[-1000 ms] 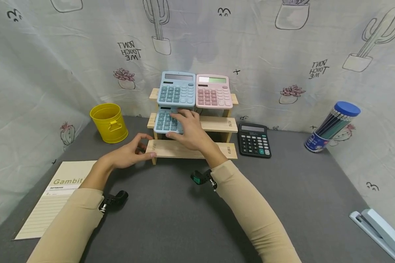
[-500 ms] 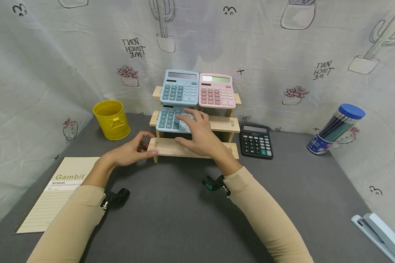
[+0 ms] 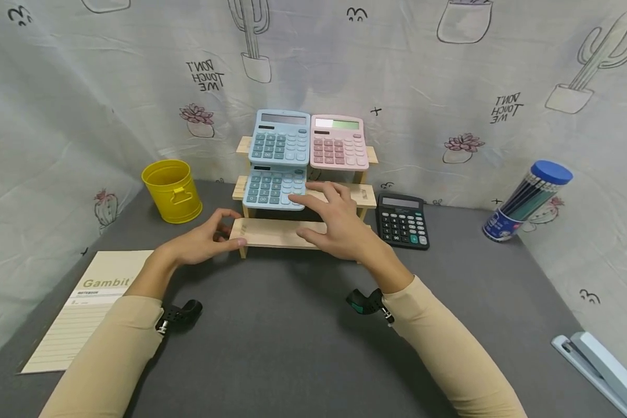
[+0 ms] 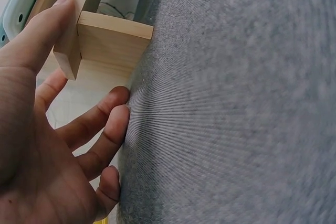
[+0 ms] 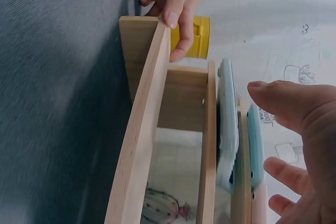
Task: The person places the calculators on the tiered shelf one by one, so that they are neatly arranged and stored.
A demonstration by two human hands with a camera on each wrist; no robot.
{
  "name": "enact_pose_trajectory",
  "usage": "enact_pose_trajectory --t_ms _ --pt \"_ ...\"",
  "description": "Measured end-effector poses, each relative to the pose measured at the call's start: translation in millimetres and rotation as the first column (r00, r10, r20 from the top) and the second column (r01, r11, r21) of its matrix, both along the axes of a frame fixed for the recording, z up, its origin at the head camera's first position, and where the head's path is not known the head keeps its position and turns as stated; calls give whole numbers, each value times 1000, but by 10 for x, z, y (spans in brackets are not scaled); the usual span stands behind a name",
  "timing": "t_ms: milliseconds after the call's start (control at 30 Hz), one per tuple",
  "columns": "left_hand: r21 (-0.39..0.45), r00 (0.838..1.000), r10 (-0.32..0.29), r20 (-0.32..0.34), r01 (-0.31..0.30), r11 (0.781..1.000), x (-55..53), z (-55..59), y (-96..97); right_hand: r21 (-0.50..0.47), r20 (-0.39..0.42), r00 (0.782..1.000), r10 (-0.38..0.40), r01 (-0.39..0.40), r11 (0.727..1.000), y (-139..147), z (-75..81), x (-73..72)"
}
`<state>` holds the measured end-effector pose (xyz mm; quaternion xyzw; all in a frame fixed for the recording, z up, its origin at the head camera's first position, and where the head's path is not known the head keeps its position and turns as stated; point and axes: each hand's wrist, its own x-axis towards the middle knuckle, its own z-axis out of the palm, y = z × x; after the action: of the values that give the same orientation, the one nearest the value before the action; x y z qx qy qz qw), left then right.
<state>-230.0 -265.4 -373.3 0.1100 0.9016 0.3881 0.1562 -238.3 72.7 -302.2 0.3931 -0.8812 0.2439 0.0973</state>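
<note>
My left hand [image 3: 201,239] pinches the left end of the bottom tier of a wooden three-tier stand [image 3: 271,233]. In the left wrist view its thumb lies on one face of the board [image 4: 67,59], the index finger behind it. A light blue calculator [image 3: 274,188] leans on the middle tier, toward the left. My right hand [image 3: 339,223] hovers in front of the stand with fingers spread, fingertips near that calculator's right edge and nothing held. On the top tier, another light blue calculator [image 3: 279,138] stands beside a pink one [image 3: 338,142].
A black calculator [image 3: 402,222] lies right of the stand. Left of it stands a yellow bucket [image 3: 172,194], with a notebook [image 3: 91,307] nearer the front. At the far right are a blue-lidded tub of pencils [image 3: 525,203] and a pale blue stapler [image 3: 598,368].
My right hand has drawn away from the middle-tier calculator, moving right and slightly back, and uncovered its keys. My left hand keeps its place on the stand.
</note>
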Motion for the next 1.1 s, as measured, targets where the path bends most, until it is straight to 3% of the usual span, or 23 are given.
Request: enact_pose_trajectory --t_ms 667,1100 --pt "-15 1000 0 -5 0 1000 5 38 16 -67 -99 991 -93 86 994 954 -22 28" --pt "-7 1000 -10 5 10 1000 -3 34 17 -108 -54 975 -214 207 972 1379 -116 -71"
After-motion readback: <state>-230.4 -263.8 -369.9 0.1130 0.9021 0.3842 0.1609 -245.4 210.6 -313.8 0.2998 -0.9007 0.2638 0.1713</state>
